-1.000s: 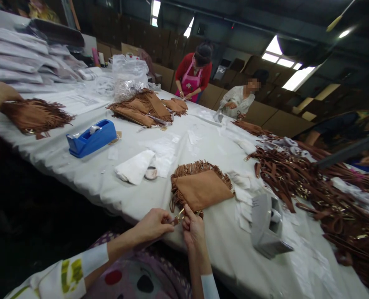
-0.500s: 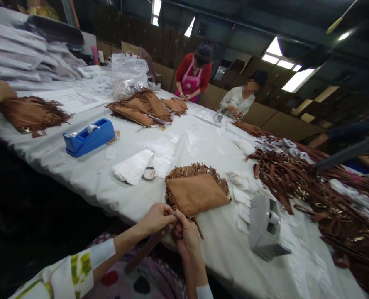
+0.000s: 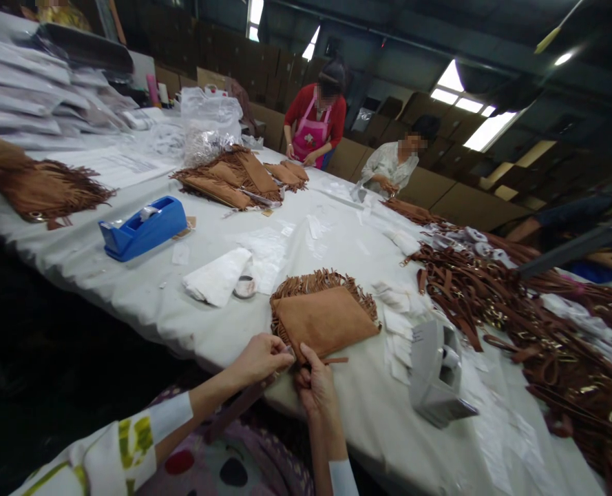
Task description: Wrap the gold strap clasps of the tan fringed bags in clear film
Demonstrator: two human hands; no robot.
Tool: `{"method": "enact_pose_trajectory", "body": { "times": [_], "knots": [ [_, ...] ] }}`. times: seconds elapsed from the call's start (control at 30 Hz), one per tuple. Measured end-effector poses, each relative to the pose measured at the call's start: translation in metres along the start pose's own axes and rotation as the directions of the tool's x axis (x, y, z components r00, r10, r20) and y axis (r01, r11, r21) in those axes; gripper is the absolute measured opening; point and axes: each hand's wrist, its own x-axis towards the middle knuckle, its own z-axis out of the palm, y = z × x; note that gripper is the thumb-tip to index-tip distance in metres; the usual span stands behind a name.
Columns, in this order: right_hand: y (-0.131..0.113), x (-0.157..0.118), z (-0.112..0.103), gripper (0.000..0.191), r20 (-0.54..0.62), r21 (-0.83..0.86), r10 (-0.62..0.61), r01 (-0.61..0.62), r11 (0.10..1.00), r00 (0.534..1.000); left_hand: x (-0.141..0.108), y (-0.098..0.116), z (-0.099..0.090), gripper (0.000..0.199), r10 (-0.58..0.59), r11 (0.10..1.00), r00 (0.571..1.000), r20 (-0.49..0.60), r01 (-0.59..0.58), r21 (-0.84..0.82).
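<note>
A brown fringed bag (image 3: 326,320) lies on the white-covered table in front of me, its fringe toward the far side. My left hand (image 3: 264,356) is closed in a pinch at the end of a brown strap (image 3: 241,406), which hangs down toward my lap. My right hand (image 3: 316,382) grips the near left corner of the bag, thumb on top and fingers curled beneath. A short brown zipper pull (image 3: 335,360) sticks out to the right beside that thumb. Whatever hardware is at the strap's end is too small to make out.
A grey tape dispenser (image 3: 437,375) stands to the right, a blue one (image 3: 143,227) to the left. White paper (image 3: 217,277) and a tape roll (image 3: 244,286) lie nearby. Brown straps (image 3: 558,365) heap at right. More fringed bags (image 3: 233,180) lie farther back. Co-workers stand around the table.
My right hand has moved off my left hand's fingertips and onto the bag's corner. The zipper pull has swung from pointing toward me to pointing right.
</note>
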Motion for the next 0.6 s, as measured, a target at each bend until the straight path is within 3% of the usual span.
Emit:
{"method": "enact_pose_trajectory", "body": {
  "times": [0.13,0.2,0.3,0.4,0.5,0.6],
  "knots": [
    [0.0,-0.001,0.0,0.039,0.012,-0.043,-0.02,0.02,0.999,1.0,0.002,0.005,0.004,0.026,0.113,0.992,0.989,-0.098,-0.107,0.068],
    [0.0,-0.004,0.0,0.041,0.005,-0.051,-0.036,0.037,0.998,0.999,0.005,0.007,0.006,0.025,0.114,0.993,0.987,-0.11,-0.112,0.027],
    [0.004,-0.015,-0.001,0.042,0.059,-0.113,-0.02,0.027,0.993,0.998,0.012,0.009,0.005,0.025,0.035,0.989,0.995,-0.098,-0.048,-0.136],
    [0.011,-0.027,-0.003,0.048,0.194,-0.237,0.09,-0.043,0.971,0.977,0.02,0.006,0.004,0.026,-0.009,0.963,0.999,-0.038,-0.001,-0.27],
    [0.015,-0.033,-0.001,0.04,0.266,-0.243,0.131,-0.065,0.968,0.955,0.026,0.003,0.002,0.028,0.043,0.952,0.999,0.014,-0.037,-0.304],
    [0.013,-0.032,0.005,0.037,0.264,-0.172,0.103,-0.059,0.983,0.959,0.022,0.0,-0.004,0.041,0.12,0.945,0.993,-0.014,-0.119,-0.304]
  ]
}}
